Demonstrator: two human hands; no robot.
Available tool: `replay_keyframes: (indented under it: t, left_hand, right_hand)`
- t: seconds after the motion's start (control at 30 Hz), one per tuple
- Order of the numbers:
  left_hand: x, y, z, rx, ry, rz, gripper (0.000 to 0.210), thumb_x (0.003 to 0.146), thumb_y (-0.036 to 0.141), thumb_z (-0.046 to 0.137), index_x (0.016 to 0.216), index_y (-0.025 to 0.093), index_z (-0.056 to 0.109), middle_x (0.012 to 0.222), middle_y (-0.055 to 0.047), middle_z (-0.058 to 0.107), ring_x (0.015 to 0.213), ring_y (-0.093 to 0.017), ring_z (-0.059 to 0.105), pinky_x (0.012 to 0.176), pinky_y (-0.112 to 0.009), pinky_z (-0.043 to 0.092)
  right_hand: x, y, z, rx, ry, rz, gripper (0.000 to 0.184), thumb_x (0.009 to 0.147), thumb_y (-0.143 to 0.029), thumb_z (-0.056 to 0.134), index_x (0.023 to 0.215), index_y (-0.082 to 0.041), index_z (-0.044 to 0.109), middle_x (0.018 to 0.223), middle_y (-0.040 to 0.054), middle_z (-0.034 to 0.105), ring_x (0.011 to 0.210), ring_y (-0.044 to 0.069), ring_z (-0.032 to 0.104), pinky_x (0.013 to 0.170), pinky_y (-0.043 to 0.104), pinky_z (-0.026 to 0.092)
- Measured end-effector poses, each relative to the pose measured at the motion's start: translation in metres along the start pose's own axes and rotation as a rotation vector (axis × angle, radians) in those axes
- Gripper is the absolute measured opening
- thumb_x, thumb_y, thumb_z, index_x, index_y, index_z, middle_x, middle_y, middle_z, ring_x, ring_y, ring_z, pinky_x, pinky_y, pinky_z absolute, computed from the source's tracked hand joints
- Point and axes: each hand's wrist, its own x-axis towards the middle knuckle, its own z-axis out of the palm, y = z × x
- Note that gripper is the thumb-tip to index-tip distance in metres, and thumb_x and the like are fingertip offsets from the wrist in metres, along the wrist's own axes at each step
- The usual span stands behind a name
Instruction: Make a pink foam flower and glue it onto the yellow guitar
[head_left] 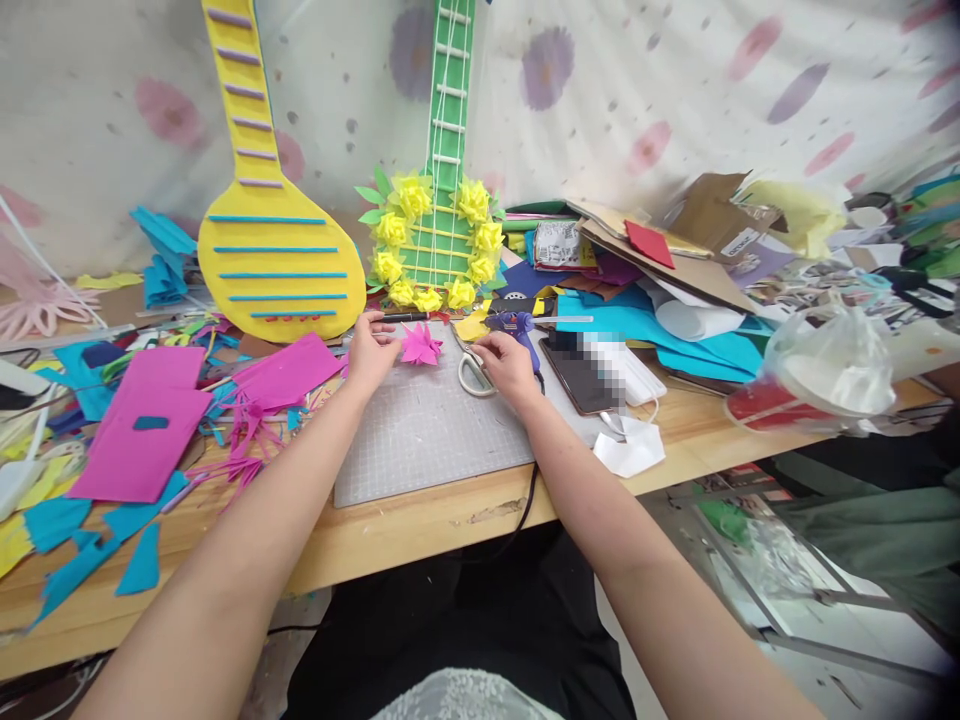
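A pink paper flower [421, 344] sits on a grey gridded cutting mat [427, 440]. My left hand [372, 352] is just left of the flower, fingers apart, with no held object visible. A black pen [405, 317] lies by its fingertips. On the right side of the mat, my right hand [510, 366] has its fingers curled together at a pair of scissors with pale handles [475, 378]. Beyond that hand is a purple glue gun [528, 335], partly hidden by it.
Behind stand a yellow paper guitar [281, 265] and a green one [450, 235] ringed with yellow flowers. Pink sheets [150, 420] and scraps cover the left. On the right are a phone [577, 372], a white mask [630, 447], cardboard [637, 250] and a bagged cup [810, 385].
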Motion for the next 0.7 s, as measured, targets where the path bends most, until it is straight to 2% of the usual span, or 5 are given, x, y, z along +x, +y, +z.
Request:
replay_keyframes:
  t: [0.23,0.3,0.4,0.53,0.7]
  left_hand:
    - [0.033,0.007,-0.046,0.266,0.158,0.024,0.027,0.067,0.011,0.057,0.092,0.02,0.056,0.093,-0.004,0.063,0.083,-0.016,0.061,0.074,-0.029,0.049]
    - [0.036,0.012,-0.063,0.473,0.081,0.036,0.018,0.069,0.014,0.057,0.086,0.019,0.057,0.09,-0.004,0.064,0.082,-0.018,0.061,0.074,-0.03,0.048]
    - [0.032,0.016,-0.078,0.788,-0.181,0.008,0.006,0.07,0.023,0.061,0.074,0.019,0.058,0.081,-0.005,0.066,0.08,-0.021,0.062,0.073,-0.032,0.046]
    - [0.024,0.011,-0.074,0.954,-0.304,-0.058,0.017,0.07,0.036,0.064,0.076,0.02,0.061,0.087,-0.007,0.068,0.083,-0.025,0.062,0.072,-0.033,0.045]
    - [0.03,-0.004,-0.055,0.873,-0.203,-0.063,0.032,0.058,0.045,0.075,0.074,0.021,0.061,0.082,-0.008,0.068,0.08,-0.026,0.062,0.07,-0.034,0.045]
  right_hand:
    - [0.0,-0.007,-0.013,-0.074,-0.032,0.122,0.038,0.082,-0.05,0.047,0.063,-0.019,0.054,0.054,-0.001,0.051,0.055,0.012,0.046,0.058,0.025,0.033]
    - [0.001,-0.008,-0.022,-0.082,-0.059,0.151,0.045,0.082,-0.054,0.044,0.058,-0.018,0.053,0.049,-0.0016,0.046,0.052,0.011,0.042,0.056,0.025,0.03]
    - [0.004,-0.006,-0.04,-0.12,-0.182,0.178,0.048,0.077,-0.059,0.049,0.053,-0.017,0.051,0.046,-0.0034,0.038,0.05,0.009,0.035,0.052,0.025,0.025]
    - [0.005,0.004,-0.066,-0.109,-0.374,0.225,0.051,0.065,-0.063,0.061,0.051,-0.018,0.041,0.049,-0.0055,0.032,0.05,0.007,0.027,0.051,0.025,0.02]
    - [0.007,0.022,-0.079,-0.132,-0.127,0.286,0.05,0.063,-0.063,0.064,0.057,-0.019,0.041,0.054,-0.0045,0.041,0.053,0.009,0.033,0.053,0.025,0.025]
